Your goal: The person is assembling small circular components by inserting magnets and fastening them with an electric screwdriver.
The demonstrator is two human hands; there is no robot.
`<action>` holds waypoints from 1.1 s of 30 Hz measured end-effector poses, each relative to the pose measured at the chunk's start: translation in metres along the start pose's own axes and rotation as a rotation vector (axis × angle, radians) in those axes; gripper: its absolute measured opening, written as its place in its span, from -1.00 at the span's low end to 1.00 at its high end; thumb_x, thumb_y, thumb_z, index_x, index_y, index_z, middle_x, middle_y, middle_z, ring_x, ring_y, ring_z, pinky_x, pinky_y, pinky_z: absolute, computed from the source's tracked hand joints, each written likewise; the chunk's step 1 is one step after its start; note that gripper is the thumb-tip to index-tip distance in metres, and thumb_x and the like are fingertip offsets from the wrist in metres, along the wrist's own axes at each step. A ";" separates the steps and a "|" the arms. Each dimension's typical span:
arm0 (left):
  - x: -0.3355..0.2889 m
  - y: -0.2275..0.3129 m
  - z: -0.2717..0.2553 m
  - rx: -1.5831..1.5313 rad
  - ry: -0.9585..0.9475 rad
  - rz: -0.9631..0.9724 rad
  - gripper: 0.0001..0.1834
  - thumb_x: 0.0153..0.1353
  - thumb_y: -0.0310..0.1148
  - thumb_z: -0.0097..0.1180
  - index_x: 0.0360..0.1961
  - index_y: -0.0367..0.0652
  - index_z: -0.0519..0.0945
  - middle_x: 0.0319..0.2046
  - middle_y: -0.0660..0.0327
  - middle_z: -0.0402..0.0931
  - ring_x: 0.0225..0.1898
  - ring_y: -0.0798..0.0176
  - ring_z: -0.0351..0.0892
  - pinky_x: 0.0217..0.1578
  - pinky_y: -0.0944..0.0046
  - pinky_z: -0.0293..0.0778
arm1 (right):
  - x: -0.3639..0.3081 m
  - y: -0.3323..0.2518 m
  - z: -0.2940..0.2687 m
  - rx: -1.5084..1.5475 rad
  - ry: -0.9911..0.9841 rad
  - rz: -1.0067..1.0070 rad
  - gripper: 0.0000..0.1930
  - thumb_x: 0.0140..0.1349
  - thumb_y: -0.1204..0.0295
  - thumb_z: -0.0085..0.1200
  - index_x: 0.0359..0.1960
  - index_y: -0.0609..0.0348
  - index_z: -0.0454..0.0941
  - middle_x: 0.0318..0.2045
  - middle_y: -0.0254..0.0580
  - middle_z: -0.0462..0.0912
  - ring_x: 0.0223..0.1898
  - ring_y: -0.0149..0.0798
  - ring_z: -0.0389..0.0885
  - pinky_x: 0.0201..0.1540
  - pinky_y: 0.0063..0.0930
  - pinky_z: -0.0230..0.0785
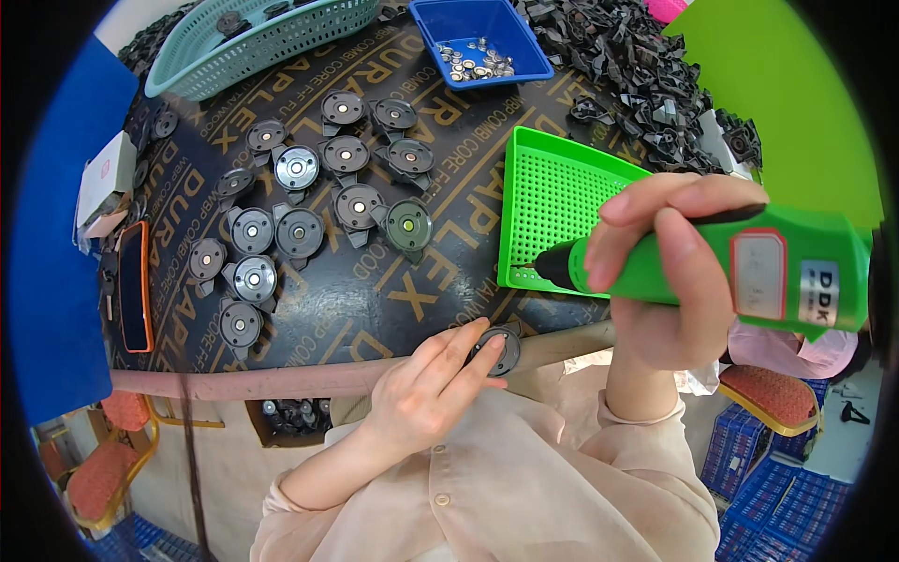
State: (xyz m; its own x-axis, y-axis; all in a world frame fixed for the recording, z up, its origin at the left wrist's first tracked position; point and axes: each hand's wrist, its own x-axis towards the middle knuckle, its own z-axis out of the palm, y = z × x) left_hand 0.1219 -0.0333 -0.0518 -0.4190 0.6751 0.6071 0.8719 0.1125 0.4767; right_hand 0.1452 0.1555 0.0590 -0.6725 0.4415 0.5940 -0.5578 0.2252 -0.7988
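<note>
My right hand [679,262] is wrapped round a green electric screwdriver [805,281]. Its black nose points left, and the thin bit shows over the near left corner of a bright green perforated tray [552,192]. At the table's front edge my left hand [421,389] grips a dark round plastic part [506,351], its fingers lying over the left side of it. Several similar round parts [300,232] with metal centres are spread over the tabletop, left of the tray. Whether a screw sits on the bit is too small to tell.
A blue bin [487,56] with small metal pieces stands at the back, beside a pale teal basket [253,51]. Black plastic parts [646,80] are heaped at the back right. An orange-edged phone [136,290] and a white box [105,183] lie at the left.
</note>
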 end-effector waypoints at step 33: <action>-0.040 0.018 -0.112 0.031 -0.213 -0.422 -0.48 -0.18 -0.37 0.46 -0.10 -0.24 0.64 -0.01 0.03 0.57 -0.11 0.03 0.59 -0.12 0.17 0.52 | -0.029 -0.060 -0.043 0.325 -0.142 -0.144 -0.68 0.14 0.58 0.03 -0.14 0.25 0.17 -0.33 0.17 0.54 -0.67 -0.11 0.57 -0.69 -0.36 0.47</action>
State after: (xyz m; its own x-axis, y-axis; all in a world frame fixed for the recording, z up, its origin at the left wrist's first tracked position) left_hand 0.1260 -0.1397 0.0041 -0.6797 0.7001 0.2186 0.6449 0.4286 0.6328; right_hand 0.2192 0.1662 0.0861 -0.6236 0.2957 0.7237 -0.7617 -0.0214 -0.6476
